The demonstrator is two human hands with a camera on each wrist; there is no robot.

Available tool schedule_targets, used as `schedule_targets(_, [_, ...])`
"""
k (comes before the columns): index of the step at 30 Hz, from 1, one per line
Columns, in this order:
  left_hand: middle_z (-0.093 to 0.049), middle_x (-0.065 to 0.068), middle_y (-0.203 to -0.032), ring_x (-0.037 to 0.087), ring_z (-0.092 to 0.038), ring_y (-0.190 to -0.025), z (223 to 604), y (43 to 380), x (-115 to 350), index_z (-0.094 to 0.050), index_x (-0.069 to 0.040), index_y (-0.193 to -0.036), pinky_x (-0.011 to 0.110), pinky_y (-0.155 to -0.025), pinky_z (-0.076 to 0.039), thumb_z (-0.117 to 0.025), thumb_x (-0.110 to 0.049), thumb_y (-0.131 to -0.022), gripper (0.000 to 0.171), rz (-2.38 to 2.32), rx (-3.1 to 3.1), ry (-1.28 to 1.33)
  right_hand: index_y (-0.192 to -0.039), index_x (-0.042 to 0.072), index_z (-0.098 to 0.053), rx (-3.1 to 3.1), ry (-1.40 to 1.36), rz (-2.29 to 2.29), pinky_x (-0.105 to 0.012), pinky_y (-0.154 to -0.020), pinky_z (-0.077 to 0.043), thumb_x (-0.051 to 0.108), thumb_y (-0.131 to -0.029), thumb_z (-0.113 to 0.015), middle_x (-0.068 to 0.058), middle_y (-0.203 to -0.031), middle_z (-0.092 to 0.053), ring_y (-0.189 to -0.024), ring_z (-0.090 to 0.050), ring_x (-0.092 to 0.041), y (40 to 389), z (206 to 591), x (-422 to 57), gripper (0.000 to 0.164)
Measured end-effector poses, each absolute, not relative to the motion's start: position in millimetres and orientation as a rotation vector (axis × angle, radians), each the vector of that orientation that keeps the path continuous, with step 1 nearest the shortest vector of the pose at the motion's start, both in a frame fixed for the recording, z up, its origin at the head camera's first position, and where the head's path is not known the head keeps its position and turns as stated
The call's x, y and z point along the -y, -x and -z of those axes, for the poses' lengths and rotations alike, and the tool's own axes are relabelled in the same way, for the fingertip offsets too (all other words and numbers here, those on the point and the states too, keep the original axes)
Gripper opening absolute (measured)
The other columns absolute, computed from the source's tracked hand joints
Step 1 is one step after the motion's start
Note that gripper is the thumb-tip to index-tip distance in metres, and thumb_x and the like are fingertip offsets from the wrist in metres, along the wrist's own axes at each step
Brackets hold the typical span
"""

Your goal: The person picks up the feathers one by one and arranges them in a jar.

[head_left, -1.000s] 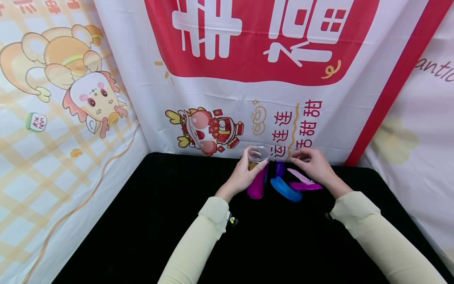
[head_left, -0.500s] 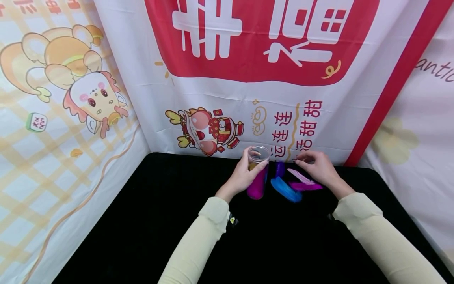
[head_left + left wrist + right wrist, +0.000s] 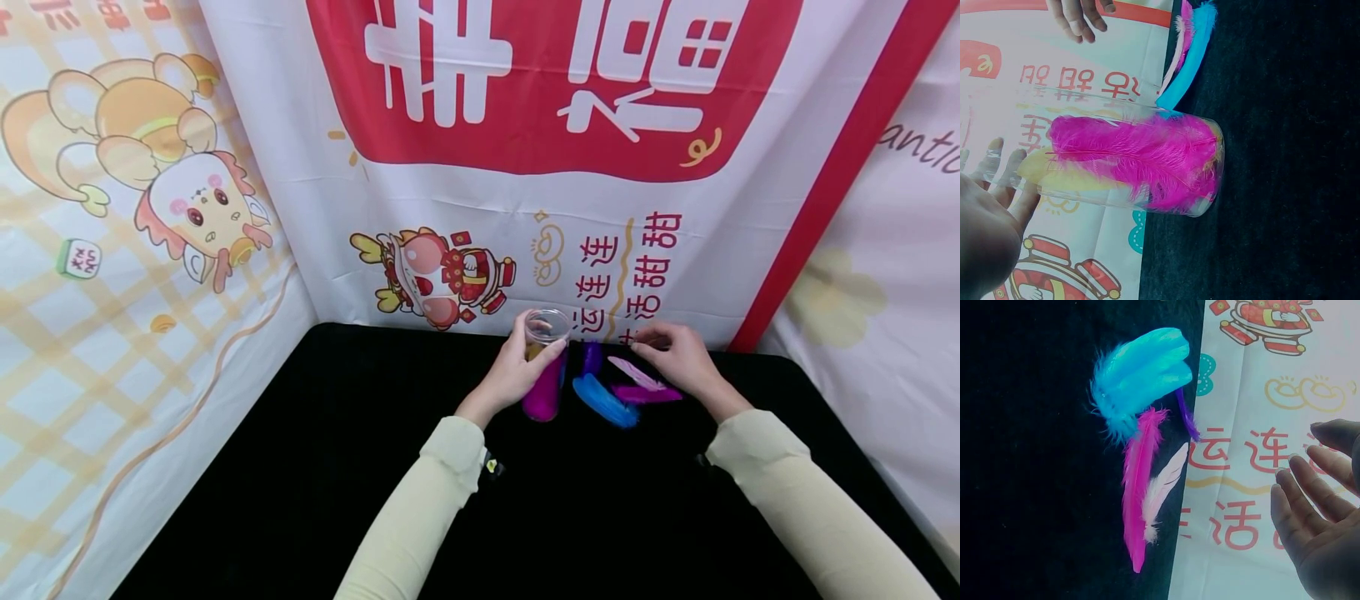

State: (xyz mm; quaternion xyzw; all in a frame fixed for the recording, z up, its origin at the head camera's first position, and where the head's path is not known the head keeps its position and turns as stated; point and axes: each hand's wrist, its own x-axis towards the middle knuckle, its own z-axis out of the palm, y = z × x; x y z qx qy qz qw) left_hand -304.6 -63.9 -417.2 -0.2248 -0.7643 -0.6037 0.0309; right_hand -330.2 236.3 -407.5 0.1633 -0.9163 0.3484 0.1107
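Note:
My left hand [image 3: 513, 367] grips a clear, open-topped plastic jar [image 3: 546, 329] near its rim, the jar upright on the black cloth. Inside are magenta feathers [image 3: 1141, 150] and a yellow feather [image 3: 1079, 172]. To the jar's right lie blue feathers [image 3: 1141, 375], a magenta feather [image 3: 1138, 487], a pale pink feather [image 3: 1163, 487] and a purple feather [image 3: 1186, 415]. Above and to the right of these loose feathers is my right hand [image 3: 675, 354], its fingers loosely bent and nothing between them in the right wrist view.
A black cloth [image 3: 360, 467] covers the table. Right behind its far edge hangs a white and red printed curtain [image 3: 465, 187], and more printed curtains close off the left and right sides.
My right hand has drifted a little to the right and down, away from the jar. My left hand, the jar and the loose feathers have stayed in place.

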Motion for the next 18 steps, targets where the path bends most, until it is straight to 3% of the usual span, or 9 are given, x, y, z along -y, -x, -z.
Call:
schedule_targets(7, [-0.052, 0.019, -0.141, 0.032, -0.05, -0.129, 391.7, 284.5, 67.2, -0.026, 0.002, -0.153, 0.054, -0.115, -0.035, -0.061, -0.023, -0.104, 0.065, 1.862, 2.39, 0.709, -0.116, 0.002, -0.073, 2.758, -0.435, -1.021, -0.042, -0.085, -0.052, 0.023, -0.098, -0.071, -0.015, -0.11, -0.074, -0.1, -0.069, -0.031, 332.7, 411.7, -242.6, 0.027])
schedule_targets(18, [-0.052, 0.018, -0.141, 0.03, -0.05, -0.13, 388.4, 281.8, 67.9, -0.026, 0.001, -0.153, 0.051, -0.115, -0.036, -0.061, -0.023, -0.104, 0.065, 1.869, 2.393, 0.705, -0.115, 0.001, -0.072, 2.792, -0.433, -1.007, -0.047, -0.086, -0.053, 0.022, -0.097, -0.071, -0.018, -0.109, -0.074, -0.099, -0.069, -0.033, 339.6, 424.4, -252.6, 0.027])
